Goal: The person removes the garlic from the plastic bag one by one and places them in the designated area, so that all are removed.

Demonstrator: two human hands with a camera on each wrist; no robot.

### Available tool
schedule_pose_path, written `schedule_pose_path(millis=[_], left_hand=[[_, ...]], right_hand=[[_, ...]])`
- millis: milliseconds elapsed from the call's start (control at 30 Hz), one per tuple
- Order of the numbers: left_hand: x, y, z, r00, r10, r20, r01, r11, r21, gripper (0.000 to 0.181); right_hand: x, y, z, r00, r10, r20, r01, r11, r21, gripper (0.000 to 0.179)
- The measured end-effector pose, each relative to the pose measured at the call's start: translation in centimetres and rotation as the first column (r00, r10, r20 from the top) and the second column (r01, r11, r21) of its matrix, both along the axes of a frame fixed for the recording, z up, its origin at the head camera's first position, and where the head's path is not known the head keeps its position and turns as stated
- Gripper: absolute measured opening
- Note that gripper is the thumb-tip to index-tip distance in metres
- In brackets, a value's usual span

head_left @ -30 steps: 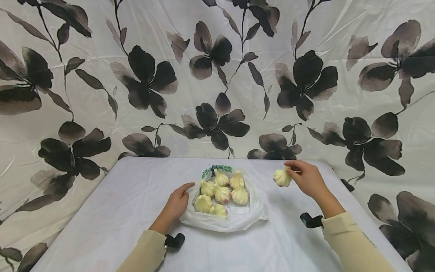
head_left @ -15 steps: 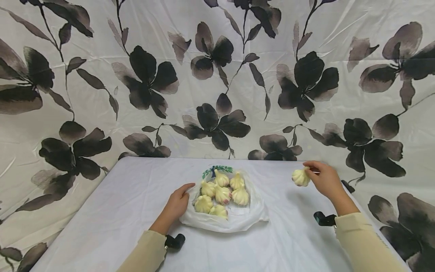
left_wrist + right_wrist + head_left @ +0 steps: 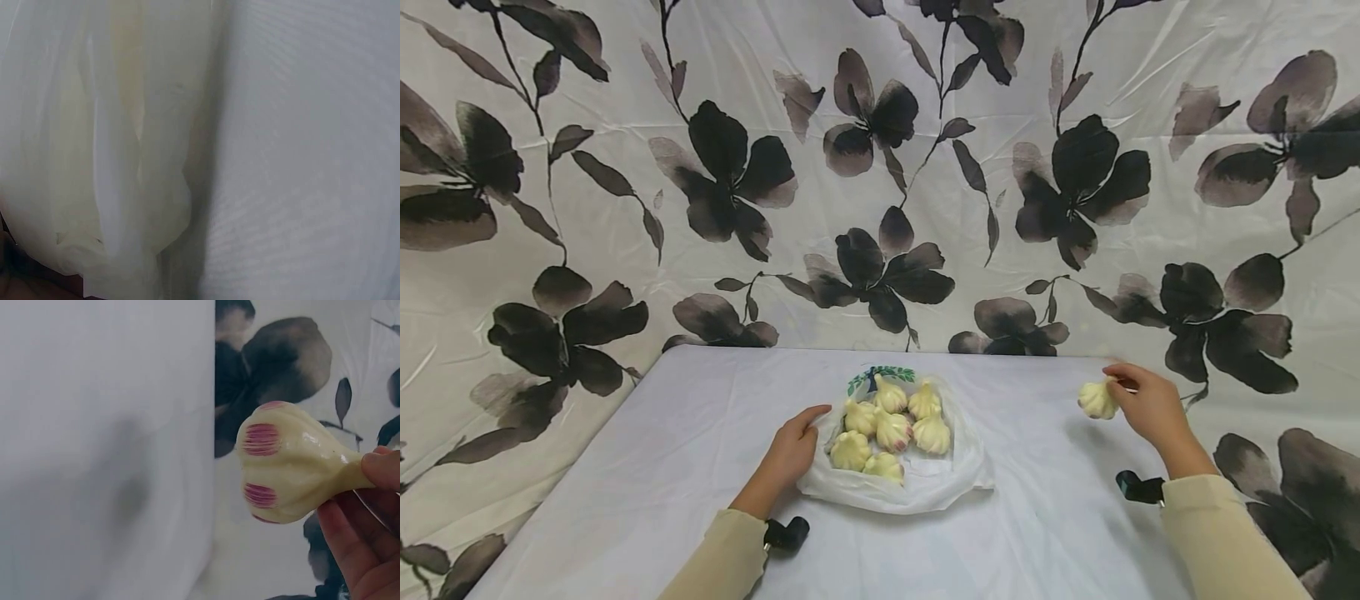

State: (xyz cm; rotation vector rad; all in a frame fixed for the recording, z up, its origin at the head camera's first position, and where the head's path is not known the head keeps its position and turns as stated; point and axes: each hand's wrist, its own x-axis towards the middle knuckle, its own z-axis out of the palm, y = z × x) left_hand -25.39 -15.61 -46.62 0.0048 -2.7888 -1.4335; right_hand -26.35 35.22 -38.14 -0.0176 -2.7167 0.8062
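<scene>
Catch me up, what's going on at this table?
A person is handling garlic with bare hands. The right hand pinches one garlic bulb by its stem, held up off the white-covered table toward its right side. The left hand holds the left edge of an open white plastic bag. Seven more bulbs are visible in the bag.

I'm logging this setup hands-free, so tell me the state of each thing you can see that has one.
White plastic bag: mouth open, contents showing
Seven visible garlic bulbs: inside the bag
Lone garlic bulb: held in the air
Left hand: holding the bag's side
Right hand: pinching the lone bulb
Floral cloth: hanging, creased
</scene>
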Motion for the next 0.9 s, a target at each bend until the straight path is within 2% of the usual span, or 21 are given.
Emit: schedule_pose_path(millis=[367,900], left_hand=[[0.0,0.1,0.0,1.000,0.009,0.004,-0.009,1.000,0.005,0.046],[0.2,0.1,-0.3,1.000,0.011,-0.011,-0.011,1.000,0.000,0.045]], right_hand=[[0.3,1.9,-0.6,0.999,-0.037,0.031,0.038,0.999,-0.028,0.035],[0.8,4.4,-3.2,0.984,-0.141,0.104,0.146,0.988,-0.042,0.037]])
